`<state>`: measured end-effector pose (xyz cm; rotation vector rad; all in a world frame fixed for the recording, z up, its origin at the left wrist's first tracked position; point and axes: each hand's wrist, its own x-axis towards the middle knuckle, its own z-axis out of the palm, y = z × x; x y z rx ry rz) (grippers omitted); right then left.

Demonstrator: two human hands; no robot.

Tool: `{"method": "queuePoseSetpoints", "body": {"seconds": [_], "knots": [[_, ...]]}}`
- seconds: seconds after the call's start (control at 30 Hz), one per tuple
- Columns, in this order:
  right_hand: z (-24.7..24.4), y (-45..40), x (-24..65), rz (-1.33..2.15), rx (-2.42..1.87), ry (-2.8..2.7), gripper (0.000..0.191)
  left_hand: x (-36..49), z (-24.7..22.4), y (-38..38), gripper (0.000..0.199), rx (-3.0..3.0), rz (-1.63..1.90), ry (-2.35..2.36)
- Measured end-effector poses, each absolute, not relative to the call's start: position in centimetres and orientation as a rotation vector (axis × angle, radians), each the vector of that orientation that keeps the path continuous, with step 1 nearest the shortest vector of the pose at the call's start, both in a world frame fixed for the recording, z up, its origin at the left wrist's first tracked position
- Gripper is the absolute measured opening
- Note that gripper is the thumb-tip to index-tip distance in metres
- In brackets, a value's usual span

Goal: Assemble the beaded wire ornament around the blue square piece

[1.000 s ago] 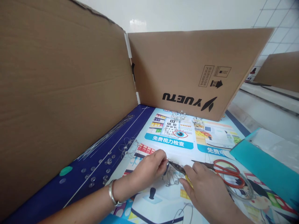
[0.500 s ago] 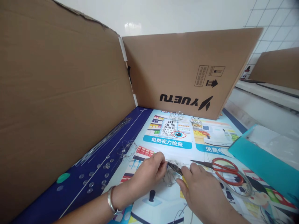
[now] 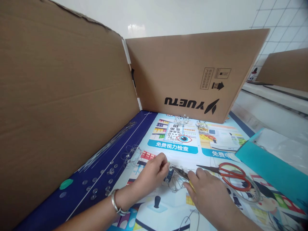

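Observation:
My right hand [image 3: 209,192] is closed round the yellow handles of a pair of pliers [image 3: 181,173], whose dark jaws point left. Close to the jaw tips, my left hand [image 3: 157,170] pinches what looks like thin wire; a small clear bead shows by its fingertips. Below the pliers lies a tangle of bent wire [image 3: 176,184], partly covered by the tool. Orange-handled scissors [image 3: 234,176] lie just right of my right hand, over a wire coil [image 3: 256,192]. Whether the jaws grip the wire I cannot tell.
Clear beads [image 3: 110,171] and a green piece [image 3: 66,183] lie at the left, beside straight wires [image 3: 108,144]. Beaded wire pieces [image 3: 181,121] sit near the standing cardboard [image 3: 192,64]. A teal box [image 3: 271,170] stands at the right.
My left hand has shifted slightly left and up, away from the plier tips, so a gap and a bead show there. My right hand stays nearly in place with the pliers.

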<state>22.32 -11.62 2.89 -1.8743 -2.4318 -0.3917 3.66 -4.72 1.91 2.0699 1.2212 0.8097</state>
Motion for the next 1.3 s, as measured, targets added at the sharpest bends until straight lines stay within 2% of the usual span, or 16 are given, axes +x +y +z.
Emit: {"method": "queuePoseSetpoints", "body": {"seconds": [0.33,0.87,1.3], "knots": [[2.1,-11.3,22.7,-0.529,-1.765,-2.44,0.017,3.6,1.8,-4.3,0.016,1.676,0.733,1.18],[2.4,-11.6,21.9,-0.558,-1.812,-2.391,0.014,4.0,1.7,-4.8,0.013,1.905,0.891,1.259],[1.4,-11.2,22.7,-0.627,-1.719,-2.439,0.017,3.7,2.2,-4.6,0.011,1.821,0.839,1.261]]}}
